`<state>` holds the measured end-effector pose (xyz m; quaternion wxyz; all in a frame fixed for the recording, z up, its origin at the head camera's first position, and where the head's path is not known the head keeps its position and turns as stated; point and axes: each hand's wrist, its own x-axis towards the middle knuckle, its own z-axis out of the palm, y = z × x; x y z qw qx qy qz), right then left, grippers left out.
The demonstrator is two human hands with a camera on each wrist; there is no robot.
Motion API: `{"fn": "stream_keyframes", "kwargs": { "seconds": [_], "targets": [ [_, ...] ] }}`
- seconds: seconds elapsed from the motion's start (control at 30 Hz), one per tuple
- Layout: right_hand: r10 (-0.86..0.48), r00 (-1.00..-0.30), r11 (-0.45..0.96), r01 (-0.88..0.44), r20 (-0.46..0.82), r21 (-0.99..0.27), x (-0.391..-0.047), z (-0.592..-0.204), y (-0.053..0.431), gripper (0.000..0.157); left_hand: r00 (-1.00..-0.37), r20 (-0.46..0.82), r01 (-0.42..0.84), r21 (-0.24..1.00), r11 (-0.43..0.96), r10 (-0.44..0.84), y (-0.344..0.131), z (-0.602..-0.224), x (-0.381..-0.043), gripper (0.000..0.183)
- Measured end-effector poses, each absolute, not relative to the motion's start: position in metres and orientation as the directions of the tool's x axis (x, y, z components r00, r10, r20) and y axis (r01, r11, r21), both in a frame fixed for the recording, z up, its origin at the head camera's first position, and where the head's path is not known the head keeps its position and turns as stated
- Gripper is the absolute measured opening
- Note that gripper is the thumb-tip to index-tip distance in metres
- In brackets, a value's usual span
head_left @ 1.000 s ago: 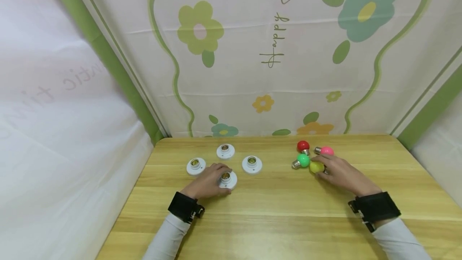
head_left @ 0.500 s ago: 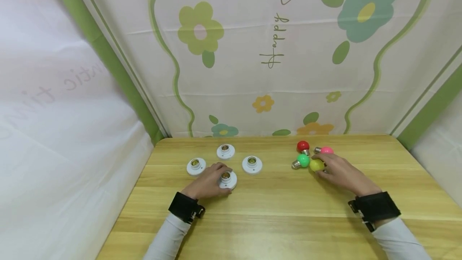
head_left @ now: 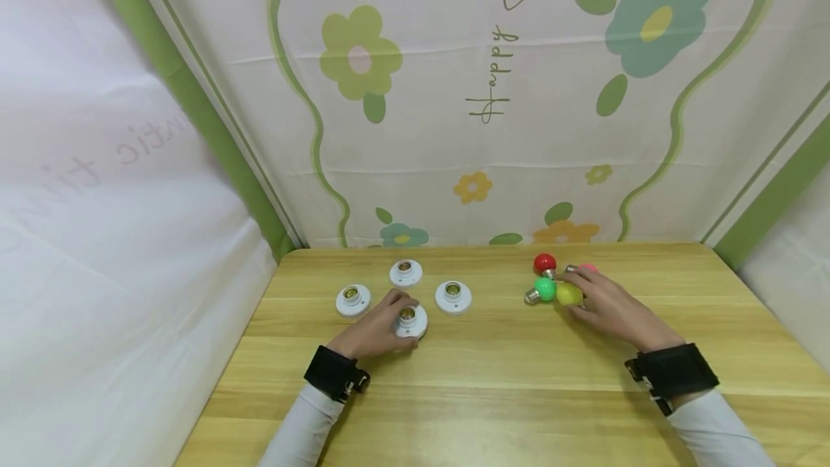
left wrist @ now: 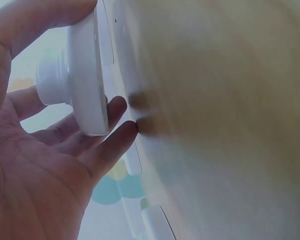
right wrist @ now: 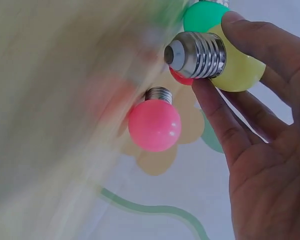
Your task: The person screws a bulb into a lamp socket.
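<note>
Broad lane between rightmost socket (head_left: pixel 453 298) and green bulb (head_left: pixel 545 289) beside yellow bulb (head_left: pixel 569 295).

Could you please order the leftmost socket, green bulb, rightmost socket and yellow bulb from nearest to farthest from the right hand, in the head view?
1. Yellow bulb: held by the right hand.
2. Green bulb: just left of the yellow one.
3. Rightmost socket: well to the left.
4. Leftmost socket: farthest left.
</note>
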<state>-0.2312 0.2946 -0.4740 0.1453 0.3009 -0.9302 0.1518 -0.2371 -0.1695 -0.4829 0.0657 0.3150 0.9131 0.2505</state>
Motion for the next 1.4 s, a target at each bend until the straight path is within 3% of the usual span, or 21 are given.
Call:
{"fn": "stream_keyframes", "kwargs": {
  "seconds": [0.47,1.03,1.4],
  "targets": [
    [-0.55,-0.722,0.738,-0.655,0.419,-0.16,-0.235,-0.474,0.293,0.05,-0.788,0.085,0.573,0.464,0.676,0.61,-0.166,-0.482,-0.237,0.076],
    [-0.492,-0.788,0.764,-0.595,0.371,-0.251,-0.233,-0.47,0.285,0.05,-0.803,0.07,0.549,0.472,0.689,0.592,-0.164,-0.484,-0.237,0.075],
    [-0.553,-0.713,0.727,-0.666,0.431,-0.169,-0.233,-0.468,0.287,0.043,-0.776,0.091,0.585,0.475,0.658,0.624,-0.163,-0.485,-0.237,0.075]
  ]
}}
